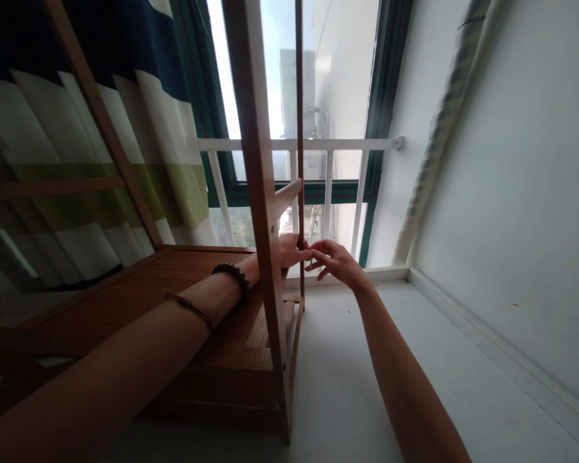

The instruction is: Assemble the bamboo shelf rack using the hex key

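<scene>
My left hand [290,251] reaches behind the front wooden post [260,193] of a brown wooden rack and closes around the thin far post [300,128]. That front post hides part of its wrist. On the other side of the far post, my right hand [335,260] pinches a small thin metal piece [311,262], too small to name surely. The fingertips of both hands meet beside the post. A short crossbar [287,196] joins the two posts just above my hands. A dark bead bracelet [231,278] and a thin cord circle my left arm.
The rack's slatted wooden shelf [139,283] extends to the left, below a striped curtain [168,128]. Behind stand a white railing [328,145] and a green-framed window. A white wall [521,193] bounds the right side, above a pale floor [342,373].
</scene>
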Motion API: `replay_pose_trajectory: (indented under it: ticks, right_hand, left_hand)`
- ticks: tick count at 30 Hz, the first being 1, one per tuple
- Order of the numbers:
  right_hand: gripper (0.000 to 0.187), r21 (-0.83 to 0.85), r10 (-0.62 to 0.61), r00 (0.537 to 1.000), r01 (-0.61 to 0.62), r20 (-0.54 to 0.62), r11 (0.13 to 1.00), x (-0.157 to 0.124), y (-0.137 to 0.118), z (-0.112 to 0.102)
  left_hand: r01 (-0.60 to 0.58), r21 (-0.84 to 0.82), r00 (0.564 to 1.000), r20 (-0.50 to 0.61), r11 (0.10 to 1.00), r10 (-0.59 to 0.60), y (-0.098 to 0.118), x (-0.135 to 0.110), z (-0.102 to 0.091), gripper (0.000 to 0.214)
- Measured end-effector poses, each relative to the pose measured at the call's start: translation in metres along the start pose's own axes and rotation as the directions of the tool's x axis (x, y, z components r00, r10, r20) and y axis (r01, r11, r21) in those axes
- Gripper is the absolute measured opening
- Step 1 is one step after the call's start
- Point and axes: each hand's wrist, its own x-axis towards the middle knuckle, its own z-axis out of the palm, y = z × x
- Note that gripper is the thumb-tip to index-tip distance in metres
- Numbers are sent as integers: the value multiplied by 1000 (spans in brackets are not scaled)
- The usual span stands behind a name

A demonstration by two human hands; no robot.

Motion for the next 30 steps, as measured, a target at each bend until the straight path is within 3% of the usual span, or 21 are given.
replay_pose_trajectory:
  ticks: [4,9,12,17,21,25,27,30]
  right_hand:
    - [29,-113,-140,982,155,128,981,-4,0,-16]
    - [24,-271,-213,977,211,20,939,-2,0,-10]
    - [28,-200,-191,982,189,8,961,0,3,-6]
    - [30,-48,-126,990,123,-60,991,4,5,-3]
    - [27,76,80,977,-66,-199,995,11,6,11]
    - [29,307,247,950,-181,-192,934,16,12,26]
    - [27,277,233,949,-170,-211,946,16,14,25]
    - [40,134,82,963,-48,-257,990,12,15,12]
  left_hand:
    - [53,4,999,13,999,-53,3,-1,-1,23]
    - [73,21,997,34,997,-74,7,-1,-3,25]
    - [75,3,995,65,997,-75,5,-2,-7,26]
    - [-61,-114,981,176,992,81,0,-4,-14,25]
    - [-156,-149,951,245,977,189,-1,-2,-10,14]
    - [-142,-121,952,255,982,169,1,0,-6,14]
    - [-129,-68,962,232,989,142,2,0,-6,17]
    - [-89,20,977,194,996,84,4,-2,-7,19]
